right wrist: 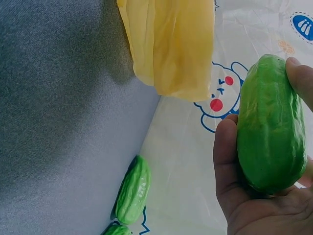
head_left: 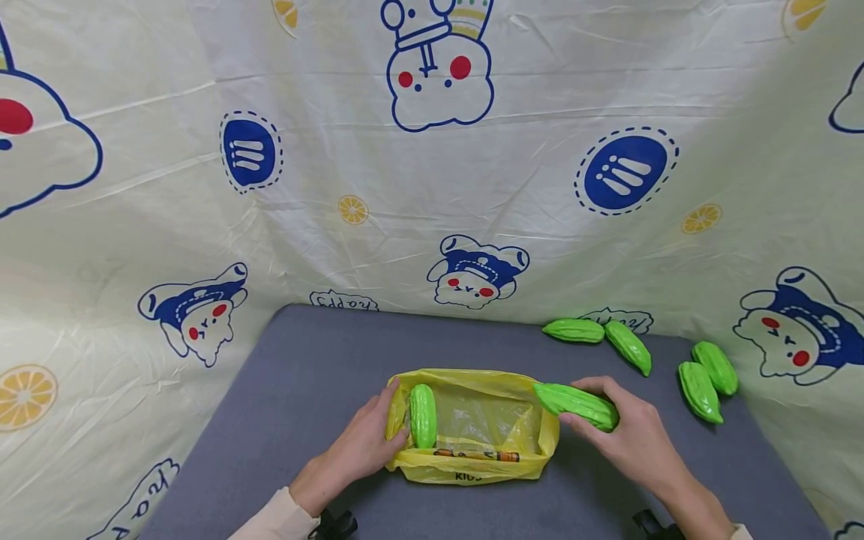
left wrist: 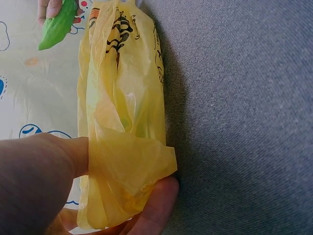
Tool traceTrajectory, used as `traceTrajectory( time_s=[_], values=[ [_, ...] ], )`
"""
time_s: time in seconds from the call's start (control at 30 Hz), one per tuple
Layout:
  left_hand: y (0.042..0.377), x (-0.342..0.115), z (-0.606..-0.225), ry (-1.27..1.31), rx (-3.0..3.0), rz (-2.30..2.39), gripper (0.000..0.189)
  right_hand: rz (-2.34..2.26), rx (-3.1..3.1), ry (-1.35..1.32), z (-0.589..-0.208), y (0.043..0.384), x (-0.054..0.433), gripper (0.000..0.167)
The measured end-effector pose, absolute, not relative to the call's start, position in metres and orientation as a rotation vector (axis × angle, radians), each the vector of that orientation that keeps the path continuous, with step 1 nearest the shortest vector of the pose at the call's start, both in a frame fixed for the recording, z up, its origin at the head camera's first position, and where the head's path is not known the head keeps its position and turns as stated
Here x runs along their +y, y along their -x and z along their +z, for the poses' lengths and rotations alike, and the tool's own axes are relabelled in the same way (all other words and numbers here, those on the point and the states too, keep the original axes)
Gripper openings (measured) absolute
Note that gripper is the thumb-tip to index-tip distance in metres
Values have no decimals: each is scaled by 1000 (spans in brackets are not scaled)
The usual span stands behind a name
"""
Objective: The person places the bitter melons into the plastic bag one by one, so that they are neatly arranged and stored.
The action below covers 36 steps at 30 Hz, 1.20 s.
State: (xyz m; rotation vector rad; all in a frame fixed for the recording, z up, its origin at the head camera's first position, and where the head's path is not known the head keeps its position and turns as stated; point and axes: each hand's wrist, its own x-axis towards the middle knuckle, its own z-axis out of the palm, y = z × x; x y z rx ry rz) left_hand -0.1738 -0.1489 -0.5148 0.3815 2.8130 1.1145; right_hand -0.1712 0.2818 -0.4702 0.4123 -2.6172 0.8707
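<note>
A yellow plastic bag (head_left: pixel 472 472) stands with its mouth spread wide on the grey table. My left hand (head_left: pixel 361 439) grips its left edge, thumb inside and fingers outside; the left wrist view shows the gathered plastic (left wrist: pixel 132 161) between them. Inside, against the left wall, lies one green ridged bitter melon (head_left: pixel 423 416). My right hand (head_left: pixel 631 420) holds another bitter melon (head_left: pixel 577 405), its pointed end over the bag's right rim. In the right wrist view, thumb and fingers wrap around this bitter melon (right wrist: pixel 271 127).
Two bitter melons (head_left: pixel 574 330) lie near the table's back edge, right of the bag. Two more (head_left: pixel 700 391) rest side by side near the right edge. A patterned white sheet (head_left: pixel 405 172) hangs behind and around the grey table (head_left: pixel 317 367).
</note>
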Motion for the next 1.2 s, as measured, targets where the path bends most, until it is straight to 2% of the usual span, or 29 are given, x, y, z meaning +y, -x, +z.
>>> traceTrajectory(
  time_s=[1.2],
  values=[
    [175,-150,-518,-378,2834,1094,93,820,-2572,-549,-469,177,255,49]
  ],
)
